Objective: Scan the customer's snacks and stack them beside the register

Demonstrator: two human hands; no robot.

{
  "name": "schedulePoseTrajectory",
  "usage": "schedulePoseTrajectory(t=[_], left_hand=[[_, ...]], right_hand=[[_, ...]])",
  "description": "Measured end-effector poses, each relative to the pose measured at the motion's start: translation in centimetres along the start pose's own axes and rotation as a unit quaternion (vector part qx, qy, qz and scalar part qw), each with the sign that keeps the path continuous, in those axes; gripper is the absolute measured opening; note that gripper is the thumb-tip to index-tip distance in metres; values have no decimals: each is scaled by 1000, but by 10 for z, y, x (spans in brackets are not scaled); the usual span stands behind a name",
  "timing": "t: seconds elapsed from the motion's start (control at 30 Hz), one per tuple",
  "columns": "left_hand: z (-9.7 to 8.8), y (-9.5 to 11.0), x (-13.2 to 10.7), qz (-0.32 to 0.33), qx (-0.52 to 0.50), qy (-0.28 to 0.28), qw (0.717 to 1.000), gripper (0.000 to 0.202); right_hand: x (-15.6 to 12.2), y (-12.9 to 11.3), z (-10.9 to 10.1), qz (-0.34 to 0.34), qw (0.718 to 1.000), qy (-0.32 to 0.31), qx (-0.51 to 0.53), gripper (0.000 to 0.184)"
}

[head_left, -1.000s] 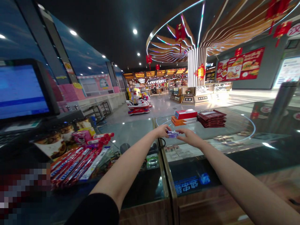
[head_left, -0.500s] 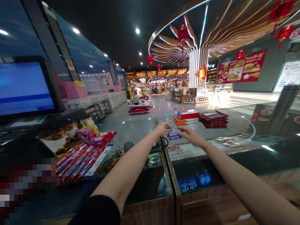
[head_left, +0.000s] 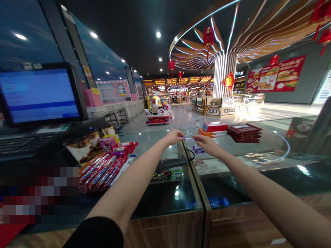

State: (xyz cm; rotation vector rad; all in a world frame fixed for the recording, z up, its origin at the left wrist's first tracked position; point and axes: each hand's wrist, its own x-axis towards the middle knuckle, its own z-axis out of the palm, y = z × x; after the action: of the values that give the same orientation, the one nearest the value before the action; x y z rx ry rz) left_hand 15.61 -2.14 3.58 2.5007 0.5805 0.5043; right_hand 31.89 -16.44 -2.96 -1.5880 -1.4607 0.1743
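Head view: a thin purple-and-white packet hangs above the glass-topped table, pinched at its ends between the nearly closed left grip and right grip. A small purple packet lies just below; stacked red boxes and dark maroon packets sit beyond.

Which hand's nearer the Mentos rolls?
Left. The left hand is above and right of the red Mentos rolls in the head view; the right hand is further right of them.
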Motion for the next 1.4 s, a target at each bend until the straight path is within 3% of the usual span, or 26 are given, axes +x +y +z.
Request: schedulePoseTrajectory(t=[0.37, 0.57, 0.73, 0.87, 1.03, 1.4], left_hand=[[-49, -50, -51, -44, -16, 86, 995, 28], [-64, -82, -76, -63, -33, 123, 990, 31], [-57, -112, -95, -89, -81, 155, 981, 29], [-48, -126, -111, -116, -57, 168, 977, 25], [-40, -132, -126, -128, 11, 158, 979, 22], [-37, -128, -136, -139, 188, 124, 964, 25]], right_hand=[[33, -38, 70, -35, 998, -44, 37, 46], [50, -46, 104, -69, 992, -90, 48, 51], [55, -49, 125, -69, 988, -135, 40, 55], [56, -49, 138, -55, 983, -178, 11, 58], [61, -50, 148, -35, 971, -234, -31, 61], [60, -58, 141, -64, 962, -248, -94, 60]])
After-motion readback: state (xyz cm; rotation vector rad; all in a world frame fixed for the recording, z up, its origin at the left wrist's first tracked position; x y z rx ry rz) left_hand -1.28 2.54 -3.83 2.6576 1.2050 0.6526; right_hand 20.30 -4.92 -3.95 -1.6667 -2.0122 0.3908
